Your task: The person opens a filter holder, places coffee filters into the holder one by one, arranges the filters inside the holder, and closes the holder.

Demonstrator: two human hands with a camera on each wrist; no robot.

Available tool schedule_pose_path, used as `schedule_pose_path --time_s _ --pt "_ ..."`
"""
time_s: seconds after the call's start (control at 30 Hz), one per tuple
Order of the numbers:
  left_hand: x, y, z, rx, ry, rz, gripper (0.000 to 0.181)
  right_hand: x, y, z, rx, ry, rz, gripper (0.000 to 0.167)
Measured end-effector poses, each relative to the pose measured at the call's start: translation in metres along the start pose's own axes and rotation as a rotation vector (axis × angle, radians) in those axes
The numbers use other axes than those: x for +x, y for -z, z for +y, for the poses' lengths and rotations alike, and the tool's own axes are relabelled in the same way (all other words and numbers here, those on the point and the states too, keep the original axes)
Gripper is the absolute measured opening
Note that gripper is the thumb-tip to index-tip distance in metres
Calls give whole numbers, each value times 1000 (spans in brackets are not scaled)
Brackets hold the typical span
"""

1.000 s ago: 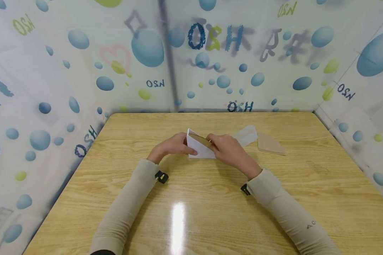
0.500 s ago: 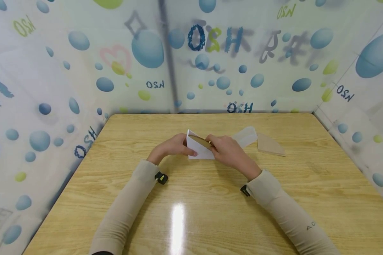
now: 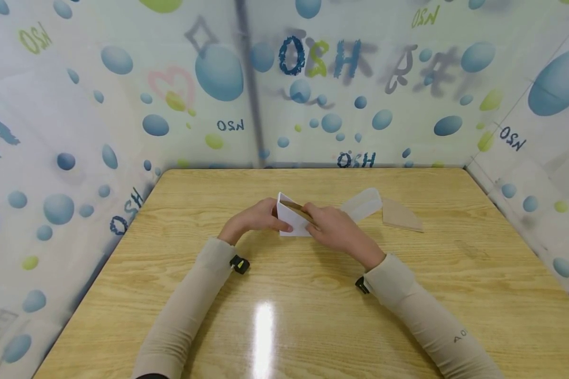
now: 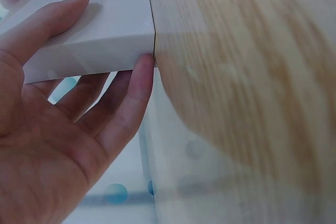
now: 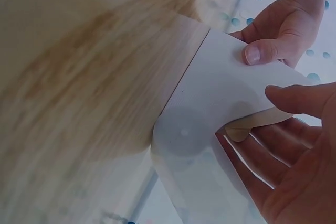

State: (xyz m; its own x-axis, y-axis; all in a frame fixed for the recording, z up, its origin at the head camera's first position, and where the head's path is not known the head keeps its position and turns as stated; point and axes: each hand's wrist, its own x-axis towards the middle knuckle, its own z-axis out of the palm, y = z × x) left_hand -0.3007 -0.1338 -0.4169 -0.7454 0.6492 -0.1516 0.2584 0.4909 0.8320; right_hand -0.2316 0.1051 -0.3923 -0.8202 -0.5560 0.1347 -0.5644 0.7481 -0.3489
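A white box [image 3: 292,221] with a slanted open top stands on the table, brown paper coffee filters [image 3: 293,204] showing inside. My left hand [image 3: 261,215] grips the box's left end; in the left wrist view its thumb lies on one broad face and the fingers reach round the narrow side. At the opening, my right hand [image 3: 332,227] pinches the coffee filters between thumb and fingers. Their tan edge [image 5: 270,118] shows by the thumb in the right wrist view. The box's translucent flap [image 3: 364,204] stretches out to the right, partly behind that hand.
Right of the flap, a fan-shaped stack of brown coffee filters [image 3: 401,216] lies on the wooden table [image 3: 303,305]. Patterned walls [image 3: 275,105] rise along the back and both sides.
My right hand has shifted slightly left along the box's opening, and less brown paper shows above the rim. The left hand and box look unmoved.
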Motion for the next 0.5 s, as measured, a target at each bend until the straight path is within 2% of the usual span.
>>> schedule_pose_path --time_s 0.5 --pt "0 0 -1 12 -14 1 40 0 -4 -1 -18 3 -31 33"
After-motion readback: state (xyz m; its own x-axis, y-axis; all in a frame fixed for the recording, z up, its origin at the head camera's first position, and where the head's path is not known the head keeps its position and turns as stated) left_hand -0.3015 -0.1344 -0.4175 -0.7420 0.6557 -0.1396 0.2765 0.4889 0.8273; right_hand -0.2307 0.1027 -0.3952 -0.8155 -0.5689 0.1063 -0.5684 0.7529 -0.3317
